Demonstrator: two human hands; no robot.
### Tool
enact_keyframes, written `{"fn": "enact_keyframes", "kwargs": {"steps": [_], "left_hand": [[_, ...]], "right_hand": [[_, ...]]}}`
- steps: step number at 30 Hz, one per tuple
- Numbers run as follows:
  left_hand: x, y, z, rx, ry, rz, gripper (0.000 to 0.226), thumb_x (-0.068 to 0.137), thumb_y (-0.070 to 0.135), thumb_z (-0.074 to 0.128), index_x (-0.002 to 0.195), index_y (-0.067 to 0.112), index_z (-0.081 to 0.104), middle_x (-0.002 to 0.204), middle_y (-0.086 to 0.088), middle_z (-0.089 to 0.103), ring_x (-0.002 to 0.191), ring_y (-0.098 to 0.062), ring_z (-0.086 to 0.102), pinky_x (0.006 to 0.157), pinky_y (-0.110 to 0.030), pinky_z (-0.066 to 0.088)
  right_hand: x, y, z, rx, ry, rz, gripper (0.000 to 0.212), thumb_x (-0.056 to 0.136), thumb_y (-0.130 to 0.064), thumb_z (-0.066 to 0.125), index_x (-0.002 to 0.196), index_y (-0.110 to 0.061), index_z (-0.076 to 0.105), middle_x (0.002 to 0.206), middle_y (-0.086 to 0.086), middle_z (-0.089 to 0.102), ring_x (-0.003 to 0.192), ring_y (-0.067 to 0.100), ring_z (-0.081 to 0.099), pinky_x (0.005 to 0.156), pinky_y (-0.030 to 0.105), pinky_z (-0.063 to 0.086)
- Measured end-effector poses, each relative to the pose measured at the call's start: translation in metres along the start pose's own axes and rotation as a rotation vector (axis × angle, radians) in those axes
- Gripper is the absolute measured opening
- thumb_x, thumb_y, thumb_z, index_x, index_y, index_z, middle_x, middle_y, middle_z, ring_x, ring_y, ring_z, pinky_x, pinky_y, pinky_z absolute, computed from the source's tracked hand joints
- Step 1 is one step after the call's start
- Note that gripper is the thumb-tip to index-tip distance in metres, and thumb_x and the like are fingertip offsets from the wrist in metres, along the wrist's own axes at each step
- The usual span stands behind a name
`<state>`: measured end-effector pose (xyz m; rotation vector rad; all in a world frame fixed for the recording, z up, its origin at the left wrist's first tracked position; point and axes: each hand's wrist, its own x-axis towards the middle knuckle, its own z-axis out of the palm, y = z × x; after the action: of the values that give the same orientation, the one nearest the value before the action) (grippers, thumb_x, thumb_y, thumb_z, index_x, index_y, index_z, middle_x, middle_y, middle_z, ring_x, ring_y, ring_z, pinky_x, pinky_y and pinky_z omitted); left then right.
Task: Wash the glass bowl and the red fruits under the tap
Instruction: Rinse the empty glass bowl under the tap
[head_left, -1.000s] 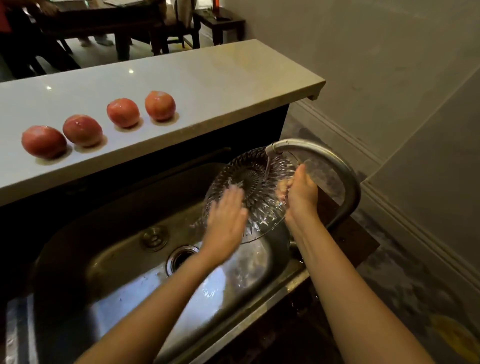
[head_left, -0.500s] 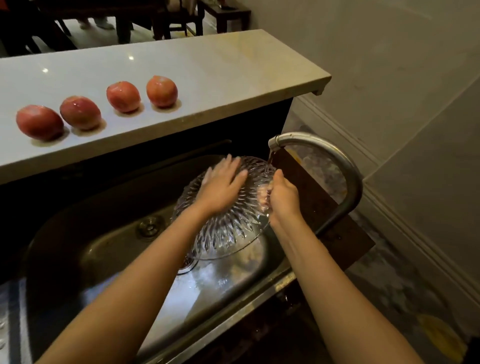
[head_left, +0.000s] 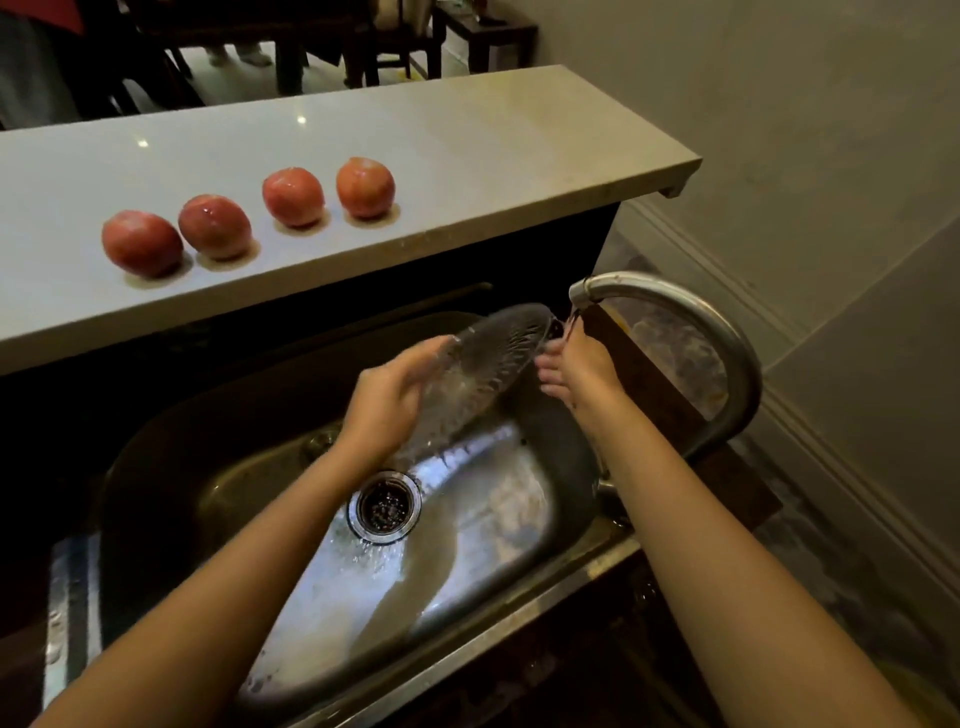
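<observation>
Head view: glass bowl (head_left: 493, 358) tilted over the wet sink (head_left: 493, 525), left hand (head_left: 387, 400) gripping its near rim, right hand (head_left: 579, 364) curled on its right rim beneath the tap (head_left: 727, 353). Four red fruits (head_left: 293, 197) line the tabletop (head_left: 467, 140) beyond, left.

Both bare forearms reach up from bottom edge twd frame centre; L hand (head_left: 387, 405) grips glass bowl (head_left: 488, 364) at its lower-left edge, R hand (head_left: 582, 364) just right, fingers curled at the rim.
</observation>
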<state>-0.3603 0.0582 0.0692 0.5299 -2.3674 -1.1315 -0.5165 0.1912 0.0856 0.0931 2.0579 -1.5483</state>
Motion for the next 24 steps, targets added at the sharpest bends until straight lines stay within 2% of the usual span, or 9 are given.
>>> {"fn": "enact_keyframes", "kwargs": {"steps": [4, 7, 9, 12, 14, 15, 17, 20, 24], "left_hand": [[0.010, -0.013, -0.010, -0.789, -0.090, -0.490, 0.032, 0.097, 0.003, 0.038, 0.124, 0.010, 0.051, 0.105, -0.012, 0.068, 0.086, -0.020, 0.071, 0.080, -0.035, 0.057], [0.018, -0.026, -0.009, -1.046, -0.172, -0.626, 0.030, 0.096, 0.000, 0.035, 0.116, 0.011, 0.054, 0.095, -0.013, 0.072, 0.086, -0.029, 0.071, 0.074, -0.043, 0.059], [0.025, -0.034, -0.005, -1.110, -0.203, -0.737, 0.032, 0.095, -0.003, 0.034, 0.118, 0.009, 0.052, 0.092, -0.016, 0.073, 0.085, -0.031, 0.071, 0.068, -0.045, 0.060], [0.035, -0.037, 0.012, -0.965, -0.124, -0.858, 0.033, 0.094, -0.003, 0.040, 0.126, 0.003, 0.045, 0.091, -0.017, 0.068, 0.075, -0.026, 0.071, 0.062, -0.040, 0.060], [0.036, -0.036, 0.030, -0.525, -0.067, -0.788, 0.045, 0.093, 0.012, 0.052, 0.134, 0.004, 0.037, 0.104, -0.019, 0.063, 0.082, -0.023, 0.070, 0.069, -0.038, 0.060], [0.034, -0.036, 0.038, -0.141, -0.082, -0.679, 0.056, 0.092, 0.025, 0.054, 0.140, 0.010, 0.031, 0.120, -0.020, 0.057, 0.101, -0.027, 0.065, 0.083, -0.041, 0.056], [0.023, -0.032, 0.057, 0.437, -0.162, -0.317, 0.062, 0.093, 0.048, 0.040, 0.146, 0.023, 0.021, 0.150, -0.015, 0.029, 0.136, -0.034, 0.032, 0.110, -0.048, 0.029], [0.010, -0.006, 0.090, 0.429, -0.387, 0.040, 0.058, 0.095, 0.052, 0.017, 0.147, 0.031, 0.003, 0.153, 0.006, -0.011, 0.145, -0.019, -0.007, 0.115, -0.043, -0.007], [0.027, 0.032, 0.122, 0.383, -0.404, 0.304, 0.056, 0.096, 0.047, 0.014, 0.147, 0.028, 0.002, 0.157, 0.008, -0.003, 0.142, -0.005, -0.008, 0.115, -0.033, -0.009]], "right_hand": [[0.002, 0.023, -0.014, -0.496, 0.038, -0.047, 0.062, 0.096, -0.052, 0.020, 0.137, -0.008, 0.034, 0.137, 0.016, 0.044, 0.124, 0.035, 0.044, 0.104, 0.046, 0.037], [-0.001, 0.035, -0.022, -0.429, 0.024, -0.077, 0.055, 0.097, -0.050, 0.023, 0.129, -0.007, 0.037, 0.111, 0.012, 0.056, 0.089, 0.026, 0.064, 0.074, 0.037, 0.053], [-0.002, 0.038, -0.031, -0.342, 0.076, -0.149, 0.044, 0.098, -0.042, 0.028, 0.115, -0.006, 0.047, 0.089, 0.008, 0.061, 0.065, 0.019, 0.063, 0.056, 0.029, 0.050], [-0.008, 0.043, -0.041, -0.174, 0.134, -0.216, 0.026, 0.098, -0.026, 0.037, 0.102, -0.008, 0.054, 0.073, 0.006, 0.062, 0.049, 0.012, 0.054, 0.042, 0.018, 0.044], [-0.012, 0.042, -0.040, -0.119, 0.174, -0.225, 0.023, 0.098, -0.021, 0.035, 0.097, -0.009, 0.055, 0.066, 0.003, 0.059, 0.044, 0.010, 0.050, 0.040, 0.018, 0.041], [-0.014, 0.041, -0.038, -0.128, 0.212, -0.236, 0.024, 0.099, -0.021, 0.035, 0.095, -0.010, 0.055, 0.064, 0.001, 0.058, 0.045, 0.011, 0.051, 0.044, 0.022, 0.043], [-0.016, 0.035, -0.038, -0.137, 0.285, -0.254, 0.025, 0.099, -0.022, 0.034, 0.094, -0.012, 0.056, 0.064, -0.001, 0.057, 0.051, 0.012, 0.053, 0.051, 0.028, 0.045], [-0.022, 0.028, -0.038, -0.169, 0.321, -0.218, 0.029, 0.099, -0.028, 0.033, 0.098, -0.014, 0.058, 0.081, 0.006, 0.063, 0.067, 0.019, 0.061, 0.059, 0.034, 0.051], [-0.034, 0.034, -0.031, -0.186, 0.320, -0.248, 0.030, 0.099, -0.027, 0.034, 0.100, -0.011, 0.060, 0.085, 0.000, 0.059, 0.081, 0.019, 0.059, 0.071, 0.036, 0.050]]}}
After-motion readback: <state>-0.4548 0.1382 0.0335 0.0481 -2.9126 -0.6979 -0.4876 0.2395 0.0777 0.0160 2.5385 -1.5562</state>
